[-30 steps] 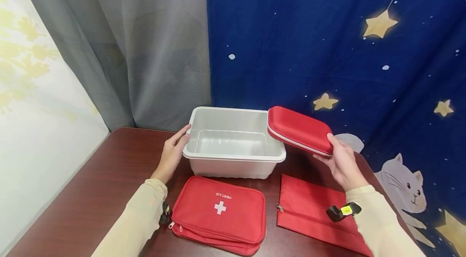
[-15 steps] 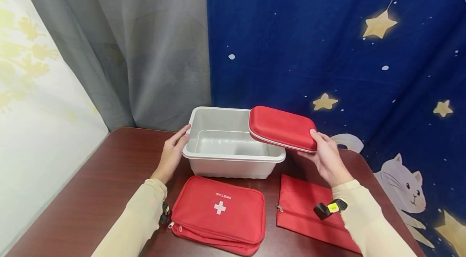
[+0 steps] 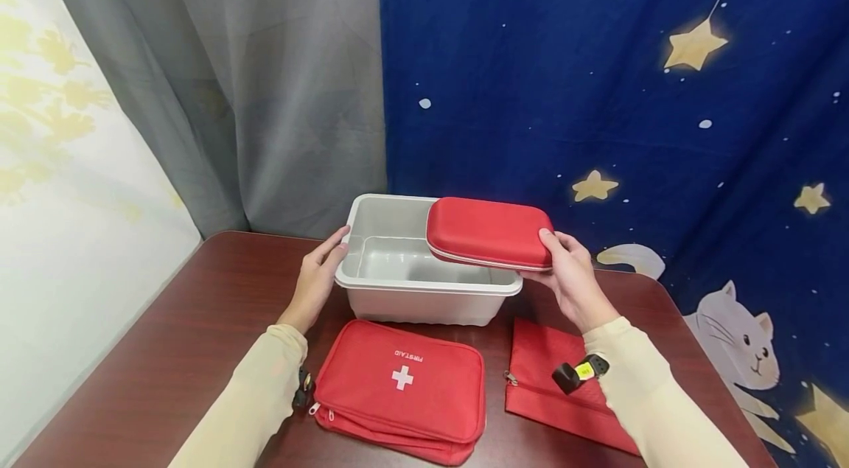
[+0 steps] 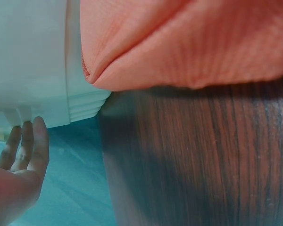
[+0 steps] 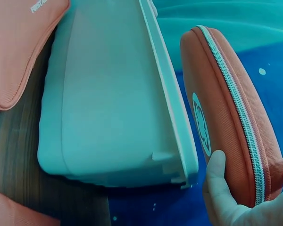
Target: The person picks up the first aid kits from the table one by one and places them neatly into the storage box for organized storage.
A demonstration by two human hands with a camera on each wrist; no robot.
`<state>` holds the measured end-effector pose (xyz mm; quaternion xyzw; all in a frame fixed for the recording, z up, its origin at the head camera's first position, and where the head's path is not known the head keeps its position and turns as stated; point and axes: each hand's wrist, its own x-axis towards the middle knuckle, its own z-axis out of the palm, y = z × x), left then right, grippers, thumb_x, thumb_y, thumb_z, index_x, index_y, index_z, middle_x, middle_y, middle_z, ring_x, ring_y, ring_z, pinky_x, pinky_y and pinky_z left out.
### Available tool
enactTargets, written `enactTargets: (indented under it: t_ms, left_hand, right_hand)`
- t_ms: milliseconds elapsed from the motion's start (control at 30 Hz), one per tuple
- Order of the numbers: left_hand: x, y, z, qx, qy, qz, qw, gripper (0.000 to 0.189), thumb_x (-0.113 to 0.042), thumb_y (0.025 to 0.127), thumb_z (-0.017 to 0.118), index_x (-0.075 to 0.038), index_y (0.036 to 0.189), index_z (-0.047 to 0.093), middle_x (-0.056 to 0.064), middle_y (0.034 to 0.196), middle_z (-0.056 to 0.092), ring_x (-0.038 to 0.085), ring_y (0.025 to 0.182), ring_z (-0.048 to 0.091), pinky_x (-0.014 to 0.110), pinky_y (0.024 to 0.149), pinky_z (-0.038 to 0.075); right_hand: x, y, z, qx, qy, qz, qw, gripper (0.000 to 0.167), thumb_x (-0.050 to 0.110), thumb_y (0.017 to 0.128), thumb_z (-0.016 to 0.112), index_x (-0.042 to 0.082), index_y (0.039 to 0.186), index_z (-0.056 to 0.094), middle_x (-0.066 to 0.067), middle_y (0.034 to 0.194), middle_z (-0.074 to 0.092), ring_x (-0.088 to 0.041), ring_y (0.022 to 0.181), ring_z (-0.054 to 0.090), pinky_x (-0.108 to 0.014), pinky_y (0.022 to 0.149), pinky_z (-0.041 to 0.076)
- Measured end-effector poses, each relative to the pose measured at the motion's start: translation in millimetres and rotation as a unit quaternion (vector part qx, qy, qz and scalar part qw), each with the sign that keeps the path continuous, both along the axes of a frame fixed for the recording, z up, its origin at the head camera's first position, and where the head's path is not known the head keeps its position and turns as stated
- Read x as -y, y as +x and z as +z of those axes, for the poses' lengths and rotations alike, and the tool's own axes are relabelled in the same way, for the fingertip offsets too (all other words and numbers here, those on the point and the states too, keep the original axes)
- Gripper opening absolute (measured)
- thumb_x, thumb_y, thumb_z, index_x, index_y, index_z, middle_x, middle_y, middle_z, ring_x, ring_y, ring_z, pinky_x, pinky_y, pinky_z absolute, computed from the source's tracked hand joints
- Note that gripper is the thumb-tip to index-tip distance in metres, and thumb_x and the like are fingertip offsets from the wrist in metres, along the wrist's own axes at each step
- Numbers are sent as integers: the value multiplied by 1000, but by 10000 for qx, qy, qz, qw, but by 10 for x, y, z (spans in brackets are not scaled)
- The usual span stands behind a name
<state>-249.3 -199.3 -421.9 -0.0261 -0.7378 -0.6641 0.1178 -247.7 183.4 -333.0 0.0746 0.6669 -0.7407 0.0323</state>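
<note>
My right hand (image 3: 575, 284) holds a red hard-shell zip case (image 3: 489, 231) by its right end, above the right half of a light grey plastic bin (image 3: 424, 304). In the right wrist view a white zipper runs round the case (image 5: 262, 127), and a white oval emblem shows on one face. Fingers of my left hand (image 3: 312, 287) are extended against the left rim and side of the bin. Seen from the left wrist, those fingers (image 4: 39, 141) touch the outer wall. The case covers part of the bin's inside; the visible part of its floor is bare.
In front of the bin lies a red first aid bag (image 3: 402, 409) with a white cross and zip pulls. A flat red zip pouch (image 3: 553, 387) lies to its right, partly under my right forearm. Grey and blue curtains (image 3: 517, 70) hang behind the brown table (image 3: 166, 335).
My right hand has carried the red zip case leftward, from beyond the bin's right edge to over its opening. The left hand, the bin and the bags have stayed put.
</note>
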Motion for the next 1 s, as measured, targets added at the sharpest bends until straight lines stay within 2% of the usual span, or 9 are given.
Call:
enactTargets:
  t_ms: [133, 400, 633, 833, 1000]
  left_hand:
    - [6, -16, -13, 11, -32, 8, 10000, 44, -29, 104, 52, -20, 147, 52, 0, 150, 47, 12, 139, 39, 37, 116, 29]
    - [15, -41, -30, 10, -80, 66, 9999, 44, -28, 104, 52, -19, 146, 53, 1, 149, 49, 13, 136, 42, 37, 114, 32]
    - [14, -30, -16, -35, -36, 35, 10000, 43, -28, 104, 52, -19, 146, 53, 0, 149, 49, 12, 137, 41, 36, 115, 31]
    - [9, -17, -9, -20, -45, 2, 10000, 44, -29, 104, 52, -20, 147, 52, 1, 150, 48, 14, 139, 40, 38, 116, 30]
    - [7, -24, -25, -4, -68, 31, 10000, 44, -29, 104, 52, -19, 147, 52, 2, 150, 48, 14, 139, 41, 37, 116, 30]
  right_hand:
    - [104, -17, 26, -34, 66, 11, 10000, 68, 35, 104, 50, 2, 155, 18, -22, 145, 36, -20, 107, 60, -47, 92, 50]
    - [293, -51, 32, 70, 155, 51, 9998, 68, 33, 103, 52, 6, 155, 17, -24, 147, 37, -35, 124, 53, -43, 90, 52]
    - [460, -78, 7, 61, 278, 65, 9996, 67, 30, 103, 54, 4, 153, 19, -28, 142, 40, -35, 115, 59, -48, 87, 53]
    - [578, -106, 0, 91, 189, 59, 9998, 63, 29, 103, 54, 4, 151, 22, -28, 139, 40, -39, 118, 57, -53, 89, 51]
    - [650, -97, -6, 48, 360, 141, 9992, 62, 29, 102, 55, 4, 150, 23, -27, 137, 42, -38, 114, 60, -53, 88, 52]
